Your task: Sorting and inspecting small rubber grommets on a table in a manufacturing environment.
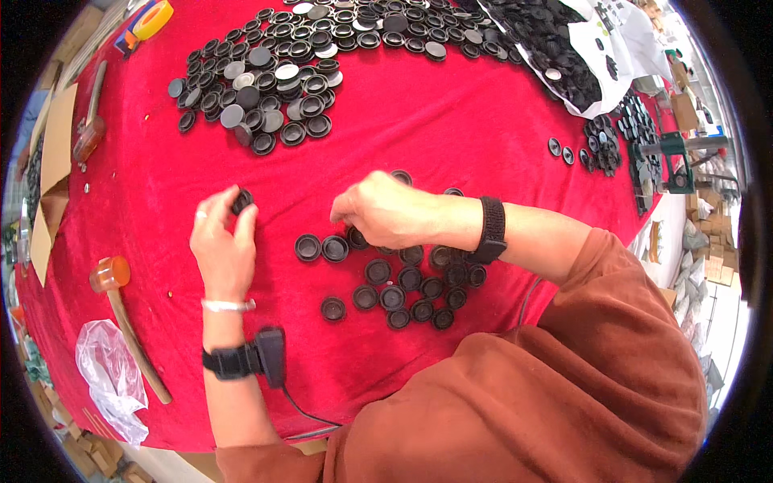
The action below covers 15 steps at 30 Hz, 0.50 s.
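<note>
My left hand (pixel 223 253) pinches a small round black cap (pixel 241 201) between thumb and fingertips, a little above the red cloth (pixel 282 354). To its right, my right hand (pixel 386 211) is closed, fingers bent together and pointing left. What it holds, if anything, is hidden by the fingers. Beneath and beside that hand lies a loose group of round black caps (pixel 392 298), most with the hollow side up. Two caps (pixel 335 249) sit side by side just below the right fingertips. A single cap (pixel 332 308) lies apart at the group's lower left.
A large heap of black and grey caps (pixel 270 97) spreads along the far side. At far right, a white bag (pixel 600 60) spills black parts. On the left are a mallet (pixel 129 322), another hammer (pixel 93 121), a clear plastic bag (pixel 109 370) and a cardboard box (pixel 56 161).
</note>
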Available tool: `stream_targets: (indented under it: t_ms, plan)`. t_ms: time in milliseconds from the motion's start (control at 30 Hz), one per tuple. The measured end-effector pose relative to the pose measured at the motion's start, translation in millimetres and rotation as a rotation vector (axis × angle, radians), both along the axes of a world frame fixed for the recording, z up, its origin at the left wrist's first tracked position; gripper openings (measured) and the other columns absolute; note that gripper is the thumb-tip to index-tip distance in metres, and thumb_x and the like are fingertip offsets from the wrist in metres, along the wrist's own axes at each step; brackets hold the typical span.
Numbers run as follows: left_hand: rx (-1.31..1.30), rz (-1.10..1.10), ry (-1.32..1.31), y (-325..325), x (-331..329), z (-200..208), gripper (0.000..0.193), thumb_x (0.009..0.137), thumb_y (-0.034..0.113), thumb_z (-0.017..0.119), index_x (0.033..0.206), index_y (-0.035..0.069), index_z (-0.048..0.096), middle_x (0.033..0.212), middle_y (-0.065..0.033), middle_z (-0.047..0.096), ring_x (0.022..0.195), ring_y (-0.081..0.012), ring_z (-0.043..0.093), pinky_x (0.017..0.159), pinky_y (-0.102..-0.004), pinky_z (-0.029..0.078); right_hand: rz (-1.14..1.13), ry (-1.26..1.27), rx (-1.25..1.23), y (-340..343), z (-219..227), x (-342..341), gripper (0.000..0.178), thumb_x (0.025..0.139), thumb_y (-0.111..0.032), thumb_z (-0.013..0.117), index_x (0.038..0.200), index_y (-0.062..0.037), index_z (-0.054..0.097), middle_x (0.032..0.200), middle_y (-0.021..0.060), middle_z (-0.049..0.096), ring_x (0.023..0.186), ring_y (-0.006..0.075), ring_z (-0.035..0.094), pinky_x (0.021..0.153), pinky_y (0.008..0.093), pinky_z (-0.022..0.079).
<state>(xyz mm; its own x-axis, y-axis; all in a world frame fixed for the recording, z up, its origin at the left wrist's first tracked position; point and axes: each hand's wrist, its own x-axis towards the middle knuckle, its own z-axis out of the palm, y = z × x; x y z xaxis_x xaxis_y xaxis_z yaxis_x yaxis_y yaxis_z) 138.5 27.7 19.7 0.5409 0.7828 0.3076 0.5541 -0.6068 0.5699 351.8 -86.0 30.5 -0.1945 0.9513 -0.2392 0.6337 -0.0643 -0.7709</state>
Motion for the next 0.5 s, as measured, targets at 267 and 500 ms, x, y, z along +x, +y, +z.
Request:
stream_targets:
  t_ms: [267,500]
  plan:
    - [-0.122,0.078,0.053,-60.5,-22.5,-8.5,0.033,0.066,0.009,0.077,0.095,0.003,0.065,0.092,-0.0113,0.059,0.089,-0.0269,0.057,0.079,-0.0363,0.048,-0.012,-0.559,0.543,98.4,-14.8,-15.0,0.01,0.076,-0.011,0.057,0.079,-0.0033,0.063,0.077,0.0156,0.061,0.076,0.0335,0.061,0.066,0.042,0.051]
    - [-0.214,-0.033,0.072,-61.3,-37.1,8.8,0.031,0.066,0.013,0.078,0.093,0.004,0.066,0.092,-0.01,0.06,0.088,-0.025,0.056,0.079,-0.0352,0.047,0.277,-0.362,0.311,41.6,3.5,-30.4,0.013,0.07,-0.02,0.063,0.069,-0.0066,0.064,0.075,0.0138,0.059,0.074,0.0319,0.06,0.065,0.0419,0.051]
